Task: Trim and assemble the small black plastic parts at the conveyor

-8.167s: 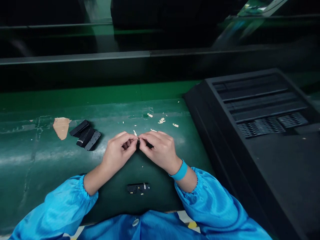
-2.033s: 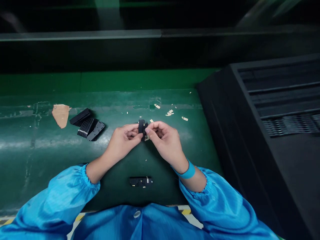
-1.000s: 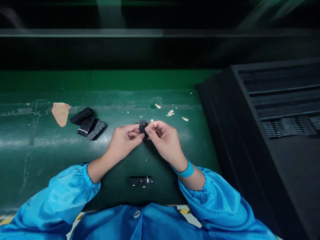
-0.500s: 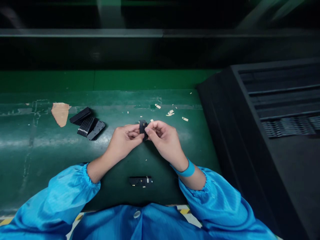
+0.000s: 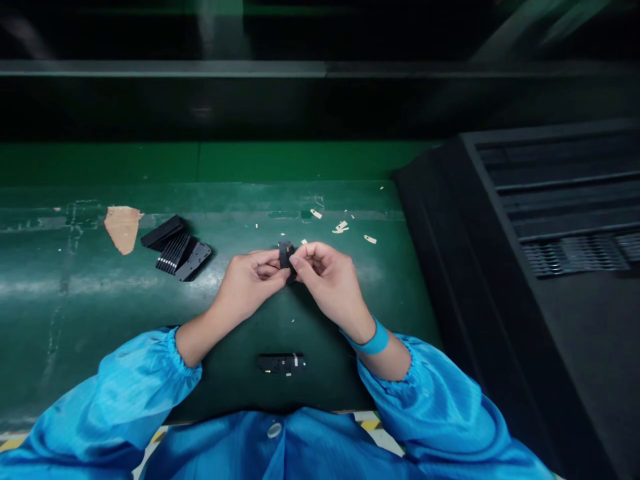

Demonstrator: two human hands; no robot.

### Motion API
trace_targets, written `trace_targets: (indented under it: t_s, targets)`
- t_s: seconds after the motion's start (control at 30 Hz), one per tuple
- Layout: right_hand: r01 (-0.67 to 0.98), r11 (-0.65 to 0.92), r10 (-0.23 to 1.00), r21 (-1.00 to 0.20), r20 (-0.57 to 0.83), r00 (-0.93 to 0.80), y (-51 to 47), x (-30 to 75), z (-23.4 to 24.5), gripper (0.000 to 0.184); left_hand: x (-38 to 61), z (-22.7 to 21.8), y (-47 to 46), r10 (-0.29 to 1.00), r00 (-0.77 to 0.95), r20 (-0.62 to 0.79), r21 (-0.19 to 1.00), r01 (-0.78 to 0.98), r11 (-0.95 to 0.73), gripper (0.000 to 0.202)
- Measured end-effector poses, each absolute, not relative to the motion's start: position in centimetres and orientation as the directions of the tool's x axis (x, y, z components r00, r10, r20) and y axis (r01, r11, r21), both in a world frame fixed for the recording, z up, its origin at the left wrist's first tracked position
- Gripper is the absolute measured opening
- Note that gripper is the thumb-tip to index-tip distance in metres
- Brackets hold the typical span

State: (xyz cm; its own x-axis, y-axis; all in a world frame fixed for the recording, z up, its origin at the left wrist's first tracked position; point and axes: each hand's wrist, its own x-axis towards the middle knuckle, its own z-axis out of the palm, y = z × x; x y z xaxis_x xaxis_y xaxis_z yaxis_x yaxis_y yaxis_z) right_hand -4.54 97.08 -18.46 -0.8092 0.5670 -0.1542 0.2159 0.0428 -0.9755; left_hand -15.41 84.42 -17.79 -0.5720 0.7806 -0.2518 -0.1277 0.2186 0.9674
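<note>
Both hands meet above the green belt [image 5: 75, 300], pinching one small black plastic part [image 5: 285, 254] that stands on end between them. My left hand [image 5: 247, 287] grips it from the left with curled fingers. From the right, the thumb and forefinger of my right hand [image 5: 327, 280] are closed on its edge. A blue band sits on the right wrist. Nearer my body, a flat black part [image 5: 281, 363] with small metal contacts lies on the belt.
A fanned pile of flat black parts [image 5: 176, 250] lies to the left, beside a torn brown patch [image 5: 123, 227]. Several pale paper scraps [image 5: 341, 227] lie beyond my hands. A large black vented housing [image 5: 550, 220] fills the right side.
Since 8 s ago the black part has been turned upright between my fingers. Over the last second nothing has visibly moved.
</note>
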Motion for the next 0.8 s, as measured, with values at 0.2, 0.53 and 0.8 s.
trace_targets:
  t_s: [0.2, 0.53, 0.8]
  targets:
    - [0.216, 0.037, 0.569, -0.976, -0.157, -0.807, 97.10, -4.64, -18.18, 0.021, -15.37, -17.77, 84.35, 0.783, -0.565, -0.259, 0.966, -0.132, 0.224, 0.026]
    - [0.222, 0.046, 0.578, -0.974, -0.156, -0.801, 97.03, -4.67, -18.06, 0.020, -15.44, -17.89, 84.24, 0.779, -0.557, -0.288, 0.958, -0.156, 0.242, 0.023]
    - [0.213, 0.061, 0.592, -0.975, -0.137, -0.794, 96.92, -4.56, -18.28, 0.016, -15.16, -17.81, 84.16, 0.770, -0.583, -0.261, 0.965, -0.138, 0.223, 0.026]
